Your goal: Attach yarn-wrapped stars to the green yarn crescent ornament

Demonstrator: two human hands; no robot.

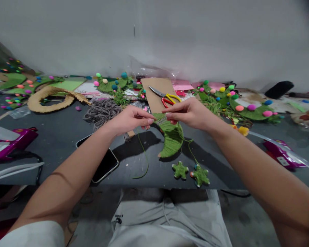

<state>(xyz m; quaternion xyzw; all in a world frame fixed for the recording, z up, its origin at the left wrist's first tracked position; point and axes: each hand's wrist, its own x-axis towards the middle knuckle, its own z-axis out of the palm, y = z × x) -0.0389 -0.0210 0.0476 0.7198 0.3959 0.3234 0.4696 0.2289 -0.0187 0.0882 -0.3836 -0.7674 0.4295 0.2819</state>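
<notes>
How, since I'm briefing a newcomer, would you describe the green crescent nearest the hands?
Over the dark table, find the left hand and right hand. Just below them is a crescent wrapped in green yarn, beyond two small stars. Unlike the green pieces along the wall, it shows no coloured pom-poms.

Left hand and right hand pinch thin strands at far end of green crescent. Phone to left, grey yarn beyond; scissors at far side; two green stars near right.
</notes>
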